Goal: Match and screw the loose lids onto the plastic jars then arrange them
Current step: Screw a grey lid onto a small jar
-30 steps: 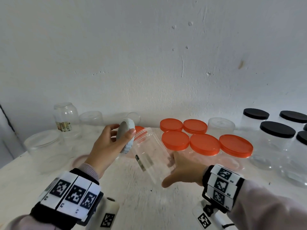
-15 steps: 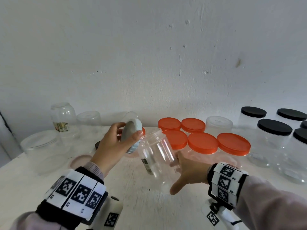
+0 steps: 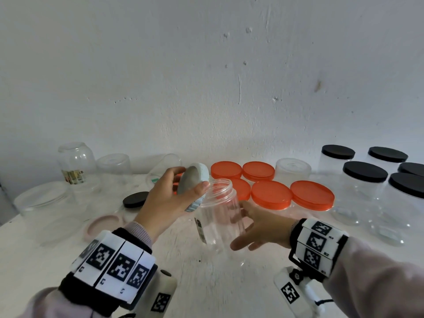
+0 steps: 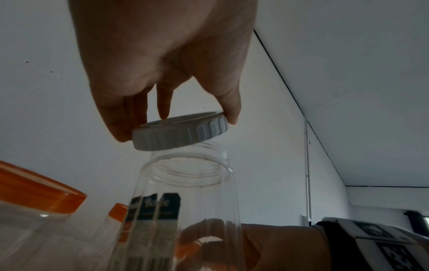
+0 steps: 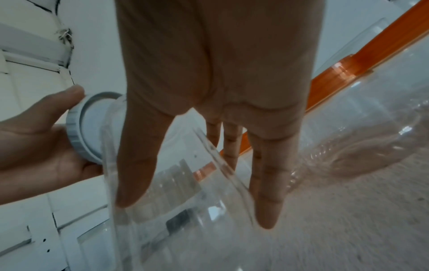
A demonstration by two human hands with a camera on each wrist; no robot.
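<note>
A tilted grey lid, gripped by the left hand, is held at 10 o'clock of the clear jar mouth; the upright jar is clasped by the right hand.

Clear jar: see-through glossy plastic, smooth wall with faint vertical ribs, paper-looking label on its side. Grey lid: matt plastic, ribbed rim, smooth flat top. Orange lids: glossy smooth plastic. Black lids toward the table's right edge: matt plastic. Pink lid near the left edge: dull plastic. Table: white, rough, scuffed, speckled. Wall: matt white plaster, pitted. Sleeves: soft pale cloth.
</note>
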